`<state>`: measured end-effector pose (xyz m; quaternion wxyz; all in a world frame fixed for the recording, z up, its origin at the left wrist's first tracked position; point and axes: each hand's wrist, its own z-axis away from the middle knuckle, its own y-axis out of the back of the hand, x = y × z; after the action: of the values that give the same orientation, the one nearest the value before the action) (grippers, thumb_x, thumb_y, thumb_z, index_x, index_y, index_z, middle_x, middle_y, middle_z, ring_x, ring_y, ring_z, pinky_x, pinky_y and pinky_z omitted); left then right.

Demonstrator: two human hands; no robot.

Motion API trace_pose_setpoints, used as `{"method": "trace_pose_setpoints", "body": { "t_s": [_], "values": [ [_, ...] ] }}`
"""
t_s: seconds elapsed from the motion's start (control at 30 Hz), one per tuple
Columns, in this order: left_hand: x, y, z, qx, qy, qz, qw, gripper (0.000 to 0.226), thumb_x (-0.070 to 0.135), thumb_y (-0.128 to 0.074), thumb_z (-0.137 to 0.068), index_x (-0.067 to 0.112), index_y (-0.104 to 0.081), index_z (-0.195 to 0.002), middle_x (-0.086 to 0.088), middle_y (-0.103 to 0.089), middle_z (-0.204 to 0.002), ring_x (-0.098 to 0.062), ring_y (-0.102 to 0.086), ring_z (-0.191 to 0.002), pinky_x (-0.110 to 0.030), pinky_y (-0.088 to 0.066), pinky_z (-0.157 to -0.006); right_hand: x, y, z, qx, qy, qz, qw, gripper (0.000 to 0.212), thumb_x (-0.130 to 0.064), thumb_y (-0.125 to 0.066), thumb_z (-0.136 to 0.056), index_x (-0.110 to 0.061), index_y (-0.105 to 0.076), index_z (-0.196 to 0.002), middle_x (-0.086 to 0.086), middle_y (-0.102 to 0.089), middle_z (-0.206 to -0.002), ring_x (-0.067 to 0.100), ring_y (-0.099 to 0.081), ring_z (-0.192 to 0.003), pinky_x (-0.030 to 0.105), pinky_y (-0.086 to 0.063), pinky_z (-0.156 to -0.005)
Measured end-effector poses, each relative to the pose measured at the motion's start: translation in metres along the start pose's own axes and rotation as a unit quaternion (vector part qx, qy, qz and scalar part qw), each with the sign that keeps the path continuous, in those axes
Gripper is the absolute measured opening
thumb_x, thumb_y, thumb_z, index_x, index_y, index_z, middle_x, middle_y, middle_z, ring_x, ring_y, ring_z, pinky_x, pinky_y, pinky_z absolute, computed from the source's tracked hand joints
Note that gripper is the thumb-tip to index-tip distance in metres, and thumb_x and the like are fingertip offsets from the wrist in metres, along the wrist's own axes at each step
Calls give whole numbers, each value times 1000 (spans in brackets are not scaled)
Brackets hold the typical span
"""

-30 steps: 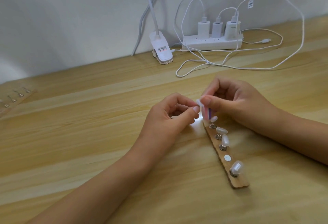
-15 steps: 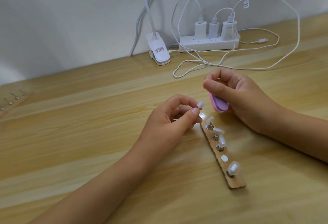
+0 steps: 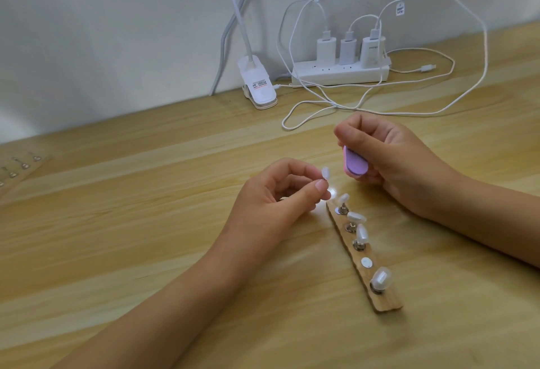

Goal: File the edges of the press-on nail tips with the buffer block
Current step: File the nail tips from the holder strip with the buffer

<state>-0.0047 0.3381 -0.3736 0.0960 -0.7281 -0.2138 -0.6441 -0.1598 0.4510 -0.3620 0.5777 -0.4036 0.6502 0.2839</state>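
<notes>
Wooden desk (image 3: 146, 237) is seen all over. One nail tip (image 3: 121, 172) is pinched by the left hand (image 3: 268, 193); the buffer block (image 3: 442, 163) is held by the right hand (image 3: 403, 158).

A pale, plain wall (image 3: 117, 32) runs behind a light wood-grain table (image 3: 117, 252). At one o'clock a white power strip (image 3: 339, 73) lies against the wall with three chargers (image 3: 347, 50) plugged in, white cables (image 3: 344, 106) looping toward two o'clock; a white lamp clip (image 3: 258, 88) sits at twelve
</notes>
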Motion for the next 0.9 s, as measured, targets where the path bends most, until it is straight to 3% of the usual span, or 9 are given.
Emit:
{"method": "trace_pose_setpoints", "body": {
  "t_s": [0.1, 0.27, 0.37, 0.47, 0.57, 0.7, 0.8, 0.9],
  "values": [
    [0, -1, 0, 8, 2, -5, 1000, 3, 30, -67, -85, 29, -68, -88, 3, -75, -85, -6, -64, -80, -26, -53, -82, -1, 2, 0, 4, -6, 1, 1000, 19, -49, -70, -75, -32, -63, -70, -9, -53, -53, 5, -44, -47, 12, -33, -43],
    [0, 0, -2, 22, 6, 32, 999, 1, 26, -70, -87, 26, -69, -87, 7, -70, -77, -4, -66, -78, -16, -52, -74, -1, 1, -4, 19, -24, -63, 998, 29, -45, -73, -77, -19, -59, -76, -6, -56, -58, 4, -39, -46, 14, -34, -44],
    [0, -1, -2, 33, 10, 52, 998, 16, 32, -69, -78, 22, -68, -89, 6, -71, -78, -4, -68, -78, -14, -51, -72, -2, 0, -4, 9, -42, -87, 995, 35, -45, -70, -69, -14, -58, -79, -3, -58, -61, 5, -40, -48, 14, -35, -45],
    [-1, -1, -3, 34, 15, 64, 997, 22, 33, -68, -75, 19, -67, -92, 5, -72, -79, -6, -69, -80, -16, -52, -73, -1, -1, -3, -13, -46, -93, 995, 27, -38, -69, -75, -12, -62, -81, -2, -62, -64, 5, -43, -50, 13, -37, -46],
    [-1, -1, -3, 33, 19, 78, 996, 20, 29, -68, -76, 17, -67, -93, 3, -73, -79, -6, -70, -80, -16, -52, -71, 1, 1, -3, -39, -47, -108, 992, 17, -29, -68, -81, -14, -66, -87, -1, -68, -72, 5, -49, -56, 14, -43, -50],
    [1, -1, -3, 32, 19, 82, 996, 8, 23, -68, -83, 20, -68, -90, 2, -74, -78, -6, -70, -80, -15, -52, -70, 1, 2, -3, -69, -66, -103, 990, 17, -32, -72, -76, -21, -72, -88, 3, -71, -84, 6, -57, -65, 16, -51, -59],
    [1, -1, -3, 30, 18, 76, 996, 4, 17, -67, -87, 18, -68, -90, 1, -73, -78, -6, -70, -80, -15, -51, -70, 2, 3, -4, -48, -50, -76, 995, 18, -29, -72, -79, -17, -66, -91, 3, -71, -81, 12, -58, -72, 16, -50, -60],
    [0, -1, -2, 31, 17, 67, 997, 4, 13, -67, -89, 18, -67, -88, 2, -73, -78, -8, -70, -81, -15, -51, -70, 2, 1, 0, -40, -16, -63, 997, 22, -30, -74, -77, -15, -60, -87, 7, -70, -81, 10, -56, -64, 18, -49, -58]
  ]
}}
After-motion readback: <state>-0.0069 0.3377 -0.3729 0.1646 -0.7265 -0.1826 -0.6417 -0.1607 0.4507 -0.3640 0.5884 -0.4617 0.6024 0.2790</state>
